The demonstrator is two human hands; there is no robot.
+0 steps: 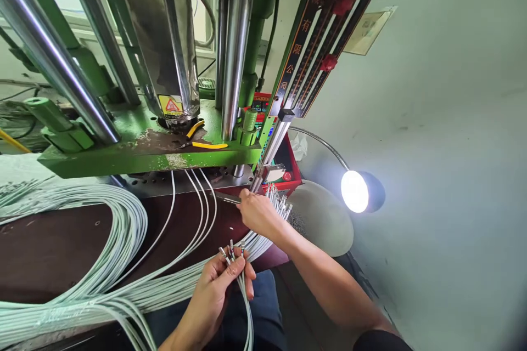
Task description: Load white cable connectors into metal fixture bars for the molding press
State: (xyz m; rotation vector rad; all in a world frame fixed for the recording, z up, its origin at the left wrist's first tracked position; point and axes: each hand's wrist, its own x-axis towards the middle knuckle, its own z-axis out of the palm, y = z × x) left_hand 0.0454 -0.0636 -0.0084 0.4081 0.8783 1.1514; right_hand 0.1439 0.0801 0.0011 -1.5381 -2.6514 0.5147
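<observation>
My left hand [218, 290] pinches a few white cables [248, 315] near their ends, thumb pressed over them, with the small metal tips pointing up. Further up, my right hand [257, 213] is closed on a slim, flat metal tool [227, 198] whose kind I cannot make out. Its tip points left towards the lower edge of a green press [156, 160]. Several white cables [205, 203] run out from under the press plate. Beside my right hand lies a bundle of cable ends [282, 203] with metal tips.
A large coil of white cables [127, 219] spreads over the dark table [57, 252] at left. Yellow-handled pliers [206, 145] rest on the press plate. At right stand a lit gooseneck lamp [354, 192], a red control box [293, 175] and a wall [453, 120].
</observation>
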